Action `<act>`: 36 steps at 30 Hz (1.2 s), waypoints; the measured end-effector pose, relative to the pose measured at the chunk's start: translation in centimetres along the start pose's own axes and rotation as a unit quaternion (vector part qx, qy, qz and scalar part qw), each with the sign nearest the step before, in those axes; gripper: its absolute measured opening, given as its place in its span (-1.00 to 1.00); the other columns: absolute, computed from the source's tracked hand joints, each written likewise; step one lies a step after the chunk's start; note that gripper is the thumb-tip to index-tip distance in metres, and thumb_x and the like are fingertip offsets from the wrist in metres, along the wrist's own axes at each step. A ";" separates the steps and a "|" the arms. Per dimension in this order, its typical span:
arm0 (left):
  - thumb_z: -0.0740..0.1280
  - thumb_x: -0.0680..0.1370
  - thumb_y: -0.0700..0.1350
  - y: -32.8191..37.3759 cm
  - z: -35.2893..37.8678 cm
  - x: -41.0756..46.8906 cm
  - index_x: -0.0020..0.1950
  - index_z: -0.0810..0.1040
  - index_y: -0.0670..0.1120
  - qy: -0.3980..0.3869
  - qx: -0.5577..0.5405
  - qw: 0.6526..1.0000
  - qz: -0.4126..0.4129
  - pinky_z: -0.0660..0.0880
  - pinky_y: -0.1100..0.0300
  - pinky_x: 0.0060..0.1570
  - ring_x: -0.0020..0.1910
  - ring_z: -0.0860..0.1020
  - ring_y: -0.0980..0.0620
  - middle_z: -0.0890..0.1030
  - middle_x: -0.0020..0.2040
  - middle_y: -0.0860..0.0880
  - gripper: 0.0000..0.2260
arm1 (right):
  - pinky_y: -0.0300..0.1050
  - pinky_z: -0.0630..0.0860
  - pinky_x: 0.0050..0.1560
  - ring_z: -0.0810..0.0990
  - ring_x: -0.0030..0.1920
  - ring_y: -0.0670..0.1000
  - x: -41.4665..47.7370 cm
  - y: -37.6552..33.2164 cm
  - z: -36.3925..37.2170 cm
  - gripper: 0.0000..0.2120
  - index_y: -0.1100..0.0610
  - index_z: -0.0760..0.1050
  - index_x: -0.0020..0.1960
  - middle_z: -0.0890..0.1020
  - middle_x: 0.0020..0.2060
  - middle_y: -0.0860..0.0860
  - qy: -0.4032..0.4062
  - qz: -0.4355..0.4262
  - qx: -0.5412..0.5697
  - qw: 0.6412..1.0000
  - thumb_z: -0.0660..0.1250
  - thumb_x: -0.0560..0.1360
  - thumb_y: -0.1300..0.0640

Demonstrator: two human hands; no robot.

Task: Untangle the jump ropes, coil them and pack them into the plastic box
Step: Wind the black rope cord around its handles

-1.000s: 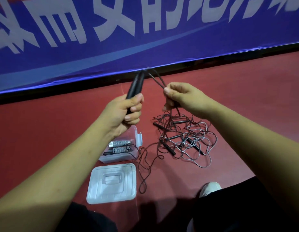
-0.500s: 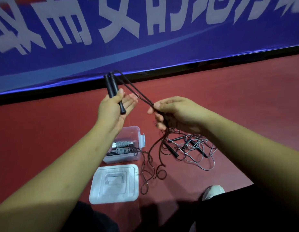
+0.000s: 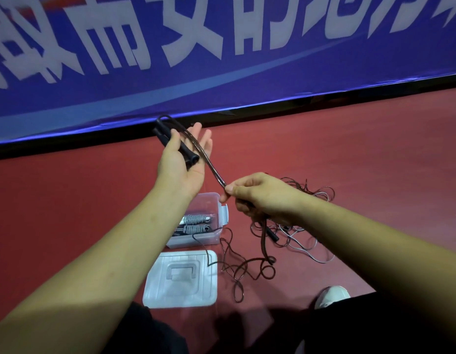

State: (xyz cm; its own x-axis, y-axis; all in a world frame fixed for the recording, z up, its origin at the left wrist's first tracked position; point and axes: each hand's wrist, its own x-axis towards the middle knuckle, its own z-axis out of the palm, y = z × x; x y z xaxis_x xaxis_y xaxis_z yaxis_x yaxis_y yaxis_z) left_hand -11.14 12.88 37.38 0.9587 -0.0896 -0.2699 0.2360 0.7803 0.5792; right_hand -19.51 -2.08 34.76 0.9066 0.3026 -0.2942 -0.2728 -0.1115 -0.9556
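Hands work above a red floor in the head view. The left hand is raised with its palm up and fingers spread, the thumb pinning two black rope handles side by side across the palm. From the handles' far ends a doubled dark cord arcs over the fingers and runs down to the right hand, which is closed around it, thumb and forefinger pinching the strands. Below that fist the cord drops to loose loops on the floor beside the white box lid. Behind the right hand lies a tangle of ropes. The clear plastic box sits open under the left wrist, with two coiled grey ropes inside.
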 end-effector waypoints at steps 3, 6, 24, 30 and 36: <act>0.11 0.67 0.14 -0.4 -0.3 -0.2 0.34 0.50 -0.10 0.003 0.075 0.997 -0.029 0.54 0.09 0.05 0.12 0.61 -0.11 0.66 0.19 -0.12 -0.58 | -0.26 0.06 -0.49 0.12 -0.53 -0.06 -0.1 -0.1 0.4 -0.71 0.37 0.55 0.07 0.30 -0.53 0.01 -0.020 0.028 -0.010 0.999 0.19 0.65 0.15; 0.14 0.64 0.22 -0.7 -0.5 -0.5 0.32 0.55 0.03 0.004 0.134 0.990 -0.047 0.58 0.03 0.05 0.04 0.60 -0.11 0.66 0.08 -0.15 -0.59 | -0.25 0.06 -0.50 0.11 -0.52 -0.05 -0.5 -0.4 0.7 -0.70 0.37 0.56 0.07 0.29 -0.53 0.01 -0.052 0.039 -0.030 0.997 0.21 0.65 0.14; 0.29 0.62 -0.19 0.8 -2.0 2.7 -0.08 0.47 -0.06 0.015 0.507 0.847 0.158 0.35 0.22 -0.50 -0.60 0.33 0.15 0.36 -0.46 0.02 -0.91 | -0.24 0.32 -0.49 0.30 -0.53 -0.03 -3.2 -3.3 -1.5 -0.85 0.26 0.53 0.05 0.28 -0.47 0.02 -0.098 0.012 0.015 0.995 0.23 0.63 0.19; 0.34 0.58 -0.15 -0.8 -2.9 2.1 -0.03 0.56 -0.10 -0.096 0.668 0.725 0.137 0.41 0.20 -0.39 -0.57 0.40 0.14 0.44 -0.46 0.02 -0.97 | -0.23 0.03 -0.49 0.13 -0.50 -0.07 -3.8 -4.3 -4.9 -0.91 0.31 0.58 -0.04 0.22 -0.48 0.02 -0.017 -0.056 -0.020 0.998 0.30 0.55 0.31; 0.32 0.61 -0.13 -2.0 -1.4 -0.1 0.03 0.55 -0.12 -0.179 0.654 0.733 0.052 0.34 0.24 -0.52 -0.54 0.42 0.08 0.42 -0.44 -0.03 -0.93 | -0.18 0.12 -0.44 0.22 -0.48 -0.04 -3.3 -4.2 -8.2 -0.92 0.30 0.60 -0.11 0.34 -0.50 0.01 0.130 -0.082 -0.053 0.987 0.37 0.52 0.28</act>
State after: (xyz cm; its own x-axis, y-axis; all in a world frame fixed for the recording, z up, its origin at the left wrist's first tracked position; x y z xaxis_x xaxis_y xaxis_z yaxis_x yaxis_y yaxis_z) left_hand -11.90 12.16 35.13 0.9071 -0.4117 -0.0875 -0.1166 -0.4456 0.8876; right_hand -18.73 -10.42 39.90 0.9915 0.0723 -0.1086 -0.0938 -0.1838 -0.9785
